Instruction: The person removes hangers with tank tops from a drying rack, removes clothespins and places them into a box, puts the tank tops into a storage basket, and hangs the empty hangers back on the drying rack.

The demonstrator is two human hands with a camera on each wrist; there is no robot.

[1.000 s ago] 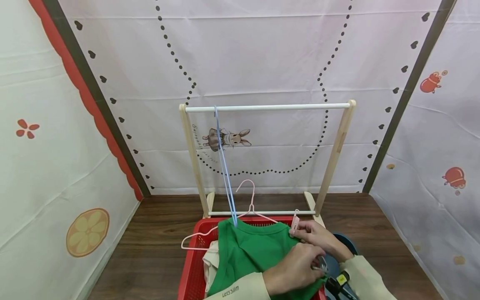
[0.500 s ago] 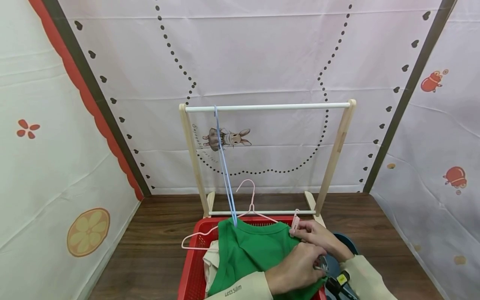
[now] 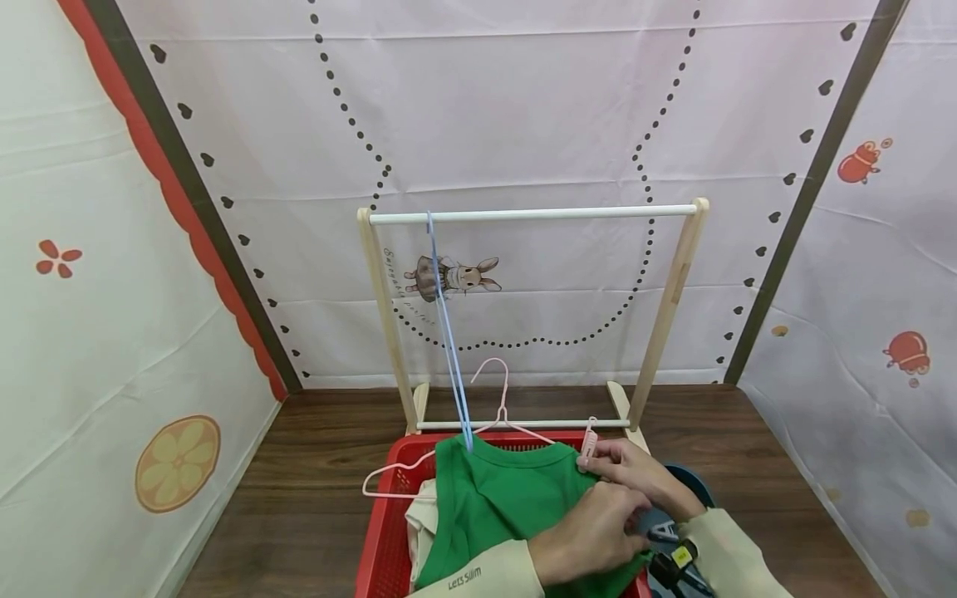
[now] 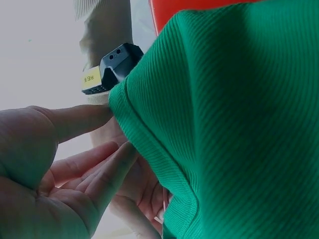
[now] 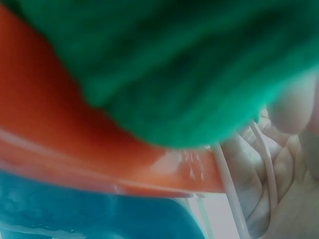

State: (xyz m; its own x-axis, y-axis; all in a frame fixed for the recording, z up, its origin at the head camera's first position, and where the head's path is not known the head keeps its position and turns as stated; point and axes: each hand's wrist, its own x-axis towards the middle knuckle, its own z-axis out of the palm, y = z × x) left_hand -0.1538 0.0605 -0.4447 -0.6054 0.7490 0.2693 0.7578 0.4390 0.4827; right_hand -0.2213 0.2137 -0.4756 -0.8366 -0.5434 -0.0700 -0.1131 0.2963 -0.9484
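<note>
A green sleeveless top (image 3: 508,490) lies over the red basket (image 3: 371,548). Its cloth edge is at the thumb and fingertips of my left hand (image 4: 65,164), which pinches it in the left wrist view. A pink clothes hanger (image 3: 503,407) has its hook above the neckline, with its left arm outside the top. My right hand (image 3: 635,469) is at the top's right shoulder, gripping; pink hanger wire (image 5: 230,194) runs across its palm in the right wrist view. A small pink ribbed piece (image 3: 589,442) stands above those fingers; whether it belongs to the hanger I cannot tell.
Behind the basket stands a drying rack (image 3: 538,214) with wooden legs and white bars. A blue hanger (image 3: 450,340) hangs near its left end. Cream cloth (image 3: 421,523) lies in the basket. A blue container (image 3: 689,484) is at the right, on the brown table (image 3: 299,498).
Both hands keep their places on the green top and hanger. A greyish patch near the left fingertips, seen earlier, no longer shows; blue material with a light mark shows there instead.
</note>
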